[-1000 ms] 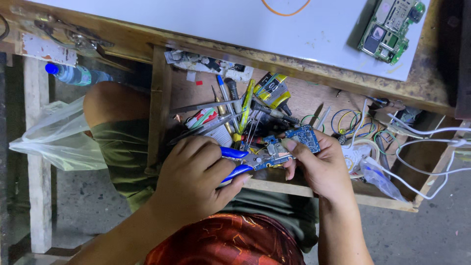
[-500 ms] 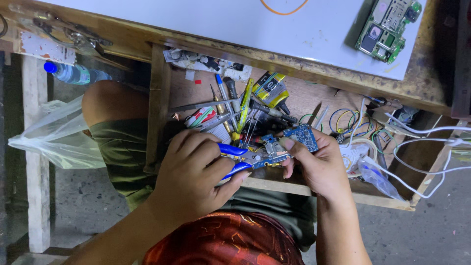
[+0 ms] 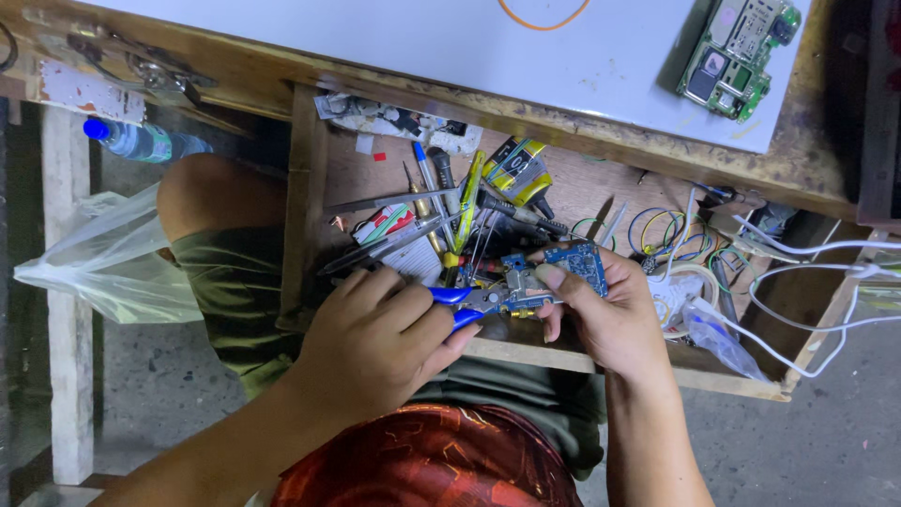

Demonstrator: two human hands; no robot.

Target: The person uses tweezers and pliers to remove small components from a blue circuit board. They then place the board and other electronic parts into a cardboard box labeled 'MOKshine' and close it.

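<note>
- The left hand is wrapping its fingers tight around the blue handles of a pair of pliers, squeezing them nearly together, over the front edge of the open wooden drawer.
- The pliers are lying almost level, their long axis running left to right, with the metal nose pointing right toward the other hand.
- The right hand is pinching a small blue circuit board between thumb and fingers, the thumb pressing along the board's near edge; the fingers are closed narrowly on it.
- The board is sitting just right of the pliers' nose, above the drawer's front rail, and the nose is meeting a metal part at the board's left end; whether it is actually gripping that part is too small to tell.
- The left hand is carrying the tool and the right hand the board, so both are meeting at the middle of the drawer's front edge.
- Loose tools, tweezers and coloured wires are lying in the drawer behind the hands.
- A green circuit board is resting near the desk's far right corner, on a white sheet.
</note>
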